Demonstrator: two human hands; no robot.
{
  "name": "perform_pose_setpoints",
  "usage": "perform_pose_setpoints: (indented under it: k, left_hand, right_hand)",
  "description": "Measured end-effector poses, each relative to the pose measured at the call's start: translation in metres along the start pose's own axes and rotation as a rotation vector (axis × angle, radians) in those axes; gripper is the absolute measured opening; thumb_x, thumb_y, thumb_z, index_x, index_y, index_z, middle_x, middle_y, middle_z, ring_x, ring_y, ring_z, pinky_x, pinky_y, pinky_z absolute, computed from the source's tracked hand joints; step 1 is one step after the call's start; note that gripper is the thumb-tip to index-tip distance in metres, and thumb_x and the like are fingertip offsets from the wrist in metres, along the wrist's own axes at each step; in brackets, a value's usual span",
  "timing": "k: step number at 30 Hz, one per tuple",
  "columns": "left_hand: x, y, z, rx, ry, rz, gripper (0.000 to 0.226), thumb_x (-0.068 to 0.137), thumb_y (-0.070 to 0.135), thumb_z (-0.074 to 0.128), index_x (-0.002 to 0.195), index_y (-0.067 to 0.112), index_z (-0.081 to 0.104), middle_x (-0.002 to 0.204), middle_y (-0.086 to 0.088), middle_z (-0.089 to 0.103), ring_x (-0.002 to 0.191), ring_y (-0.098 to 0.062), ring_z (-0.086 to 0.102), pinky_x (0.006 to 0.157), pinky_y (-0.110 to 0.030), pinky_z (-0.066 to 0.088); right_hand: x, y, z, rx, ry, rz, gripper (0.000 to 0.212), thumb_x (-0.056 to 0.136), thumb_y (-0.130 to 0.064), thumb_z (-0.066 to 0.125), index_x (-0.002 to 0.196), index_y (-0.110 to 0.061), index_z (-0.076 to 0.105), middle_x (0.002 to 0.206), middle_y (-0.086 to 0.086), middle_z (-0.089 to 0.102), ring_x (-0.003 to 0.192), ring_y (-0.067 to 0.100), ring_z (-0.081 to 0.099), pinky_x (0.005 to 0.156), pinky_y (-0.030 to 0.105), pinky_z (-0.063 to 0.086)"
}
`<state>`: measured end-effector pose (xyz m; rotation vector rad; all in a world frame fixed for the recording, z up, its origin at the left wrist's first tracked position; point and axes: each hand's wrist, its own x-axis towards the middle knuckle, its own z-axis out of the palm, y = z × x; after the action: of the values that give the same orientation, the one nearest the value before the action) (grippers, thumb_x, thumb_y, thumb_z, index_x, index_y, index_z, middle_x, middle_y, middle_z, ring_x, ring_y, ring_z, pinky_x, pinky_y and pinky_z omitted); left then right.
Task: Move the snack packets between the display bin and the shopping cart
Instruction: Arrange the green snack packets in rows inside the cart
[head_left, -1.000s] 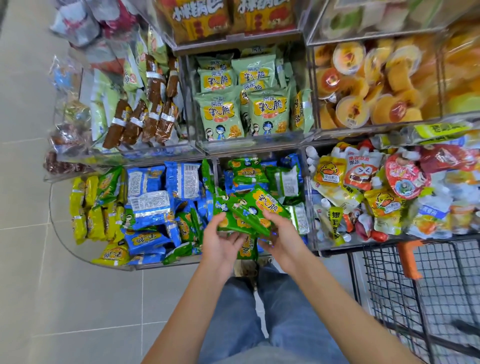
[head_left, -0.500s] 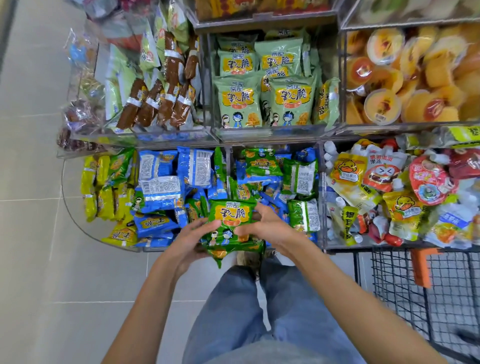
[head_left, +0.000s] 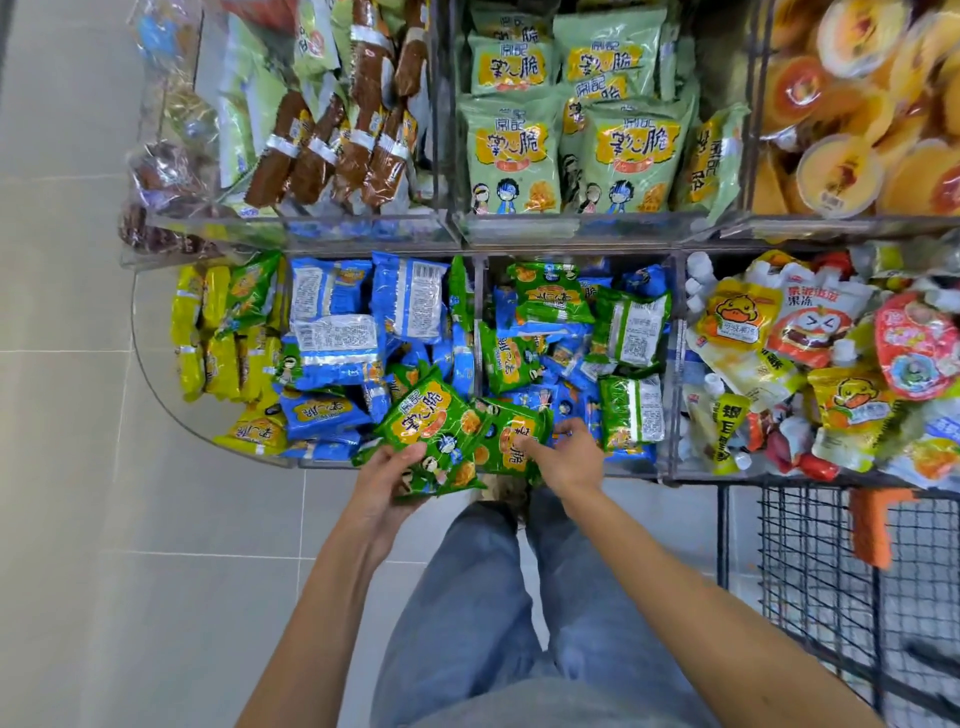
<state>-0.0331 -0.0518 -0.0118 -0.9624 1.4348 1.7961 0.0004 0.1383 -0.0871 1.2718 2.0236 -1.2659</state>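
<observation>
The left hand (head_left: 387, 480) has its grip closed round a fanned stack of green snack packets (head_left: 431, 421) above the clear display bin (head_left: 636, 470). The right hand (head_left: 563, 460) seemingly pinches the rightmost packet (head_left: 511, 439).

Bright green snack packets (head_left: 436, 421) bear orange-yellow labels; neighbouring packets (head_left: 332, 358) are blue.

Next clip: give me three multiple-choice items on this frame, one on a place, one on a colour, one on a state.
1. The shopping cart stands: A) lower right of view; B) lower left; C) top left.
2. The packets in the left hand are: A) red; B) green; C) purple.
3. The left hand: A) hangs empty; B) rests on the cart; C) grips packets.
Answers: 1 A, its black wire shows there; 2 B, green wrappers; 3 C, fingers curl round them.
</observation>
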Motion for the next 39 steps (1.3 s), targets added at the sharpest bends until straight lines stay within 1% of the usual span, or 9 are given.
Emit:
perform_pose_setpoints:
  k: [14,19,22,24,26,30,32,35,39]
  left_hand:
    - [0.024,0.017,0.002,0.502,0.095,0.11,0.029,0.081,0.014,0.068,0.103,0.021,0.05,0.097,0.004,0.062,0.084,-0.008,0.057,0.065,-0.024,0.041]
    - [0.017,0.025,0.016,0.601,-0.013,0.064,0.029,0.073,0.024,0.064,0.099,0.024,0.051,0.108,-0.001,0.057,0.096,-0.016,0.053,0.071,-0.027,0.039]
    - [0.01,0.027,0.032,0.594,-0.081,0.031,0.08,0.06,0.033,0.052,0.135,0.007,0.041,0.137,-0.021,0.045,0.125,-0.034,0.045,0.096,-0.044,0.039]
    - [0.006,0.027,0.042,0.514,-0.099,0.068,0.057,0.074,0.034,0.05,0.121,0.002,0.05,0.121,-0.029,0.052,0.111,-0.028,0.059,0.091,-0.042,0.044]
    - [0.005,0.025,0.05,0.408,-0.139,0.081,0.029,0.092,0.035,0.041,0.097,0.011,0.057,0.095,-0.013,0.063,0.081,-0.015,0.065,0.072,-0.031,0.049]
    - [0.004,0.013,0.066,0.457,-0.198,0.047,0.029,0.072,0.053,0.061,0.093,0.035,0.053,0.097,0.02,0.062,0.087,-0.001,0.06,0.079,-0.019,0.043]
    - [0.004,0.009,0.068,0.488,-0.144,0.02,0.049,0.071,0.047,0.07,0.109,0.035,0.043,0.095,0.019,0.053,0.08,0.004,0.053,0.077,-0.017,0.04]
    - [0.009,0.005,0.065,0.461,-0.128,-0.037,0.111,0.054,0.055,0.08,0.142,0.013,0.027,0.137,-0.001,0.045,0.112,-0.015,0.051,0.103,-0.036,0.037]
    - [0.012,0.008,0.062,0.405,-0.101,-0.048,0.156,0.016,0.077,0.075,0.149,0.015,0.024,0.151,-0.011,0.034,0.136,-0.03,0.036,0.112,-0.051,0.03]
  right_hand:
    - [-0.023,-0.053,-0.077,0.352,-0.085,-0.58,0.022,0.074,0.0,0.074,0.082,-0.019,0.066,0.084,-0.012,0.064,0.08,0.002,0.06,0.077,0.013,0.047]
    - [-0.028,-0.081,-0.097,0.352,-0.472,-0.448,0.026,0.07,-0.012,0.077,0.08,-0.035,0.07,0.096,-0.011,0.066,0.09,-0.002,0.06,0.078,0.016,0.046]
    - [-0.027,-0.088,-0.084,0.326,-0.497,-0.374,0.028,0.069,-0.016,0.079,0.087,-0.034,0.069,0.117,-0.005,0.062,0.11,0.005,0.053,0.093,0.026,0.039]
    - [-0.029,-0.089,-0.075,0.388,-0.442,-0.399,0.034,0.069,-0.012,0.079,0.096,-0.03,0.068,0.122,-0.003,0.06,0.113,0.007,0.055,0.098,0.031,0.043]
    - [-0.031,-0.086,-0.066,0.487,-0.413,-0.413,0.039,0.072,-0.006,0.076,0.102,-0.026,0.063,0.12,0.001,0.058,0.102,0.003,0.059,0.086,0.026,0.052]
    - [-0.036,-0.074,-0.057,0.584,-0.421,-0.368,0.024,0.086,-0.012,0.064,0.104,-0.026,0.057,0.113,0.005,0.06,0.08,0.003,0.065,0.064,0.021,0.053]
    - [-0.03,-0.066,-0.06,0.549,-0.373,-0.304,0.019,0.095,-0.029,0.049,0.112,-0.029,0.056,0.115,-0.006,0.057,0.096,0.004,0.058,0.075,0.026,0.048]
    - [-0.014,-0.047,-0.067,0.564,-0.047,-0.147,0.026,0.097,-0.031,0.044,0.12,-0.022,0.051,0.115,-0.001,0.053,0.106,0.018,0.053,0.079,0.028,0.041]
    - [0.007,-0.008,-0.066,-0.253,0.32,-0.102,0.067,0.083,-0.036,0.066,0.134,-0.006,0.035,0.133,0.017,0.039,0.126,0.034,0.034,0.098,0.043,0.036]
